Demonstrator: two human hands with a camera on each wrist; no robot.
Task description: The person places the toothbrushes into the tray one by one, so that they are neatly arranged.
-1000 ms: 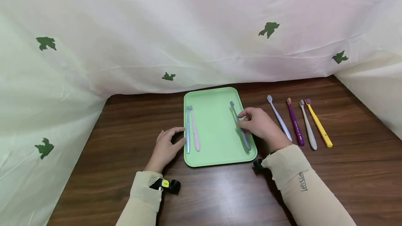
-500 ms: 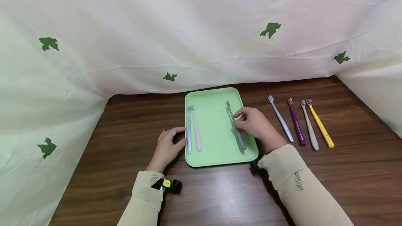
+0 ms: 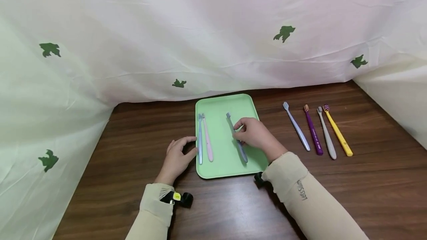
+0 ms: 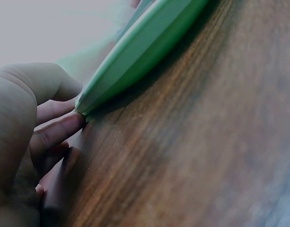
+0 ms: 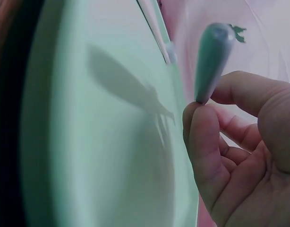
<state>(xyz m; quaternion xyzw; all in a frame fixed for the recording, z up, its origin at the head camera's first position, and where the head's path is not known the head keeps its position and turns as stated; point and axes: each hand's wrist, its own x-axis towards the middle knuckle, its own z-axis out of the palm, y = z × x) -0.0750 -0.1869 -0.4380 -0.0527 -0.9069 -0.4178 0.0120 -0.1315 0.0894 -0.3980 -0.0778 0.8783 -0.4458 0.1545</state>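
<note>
Slim grey-blue toothbrush [image 3: 241, 151], pinched in the right hand [image 3: 252, 132], slanting just above a rectangular, round-cornered, pale-green tray [image 3: 221, 167].

Touching, with left hand [image 4: 17, 125] at nine o'clock, green tray [image 4: 140, 59] slanting toward one, beside brown wood [image 4: 206, 123] at four.

Your right hand [image 3: 254, 133] hides part of the held brush [image 3: 242, 153]; in the right wrist view, its head is lost behind your hand; the left wrist view crops the tray [image 4: 145, 52] and blurs the table [image 4: 220, 142]; the print [image 3: 316, 139] on the purple brush [image 3: 311, 124] is too small for you to read
</note>
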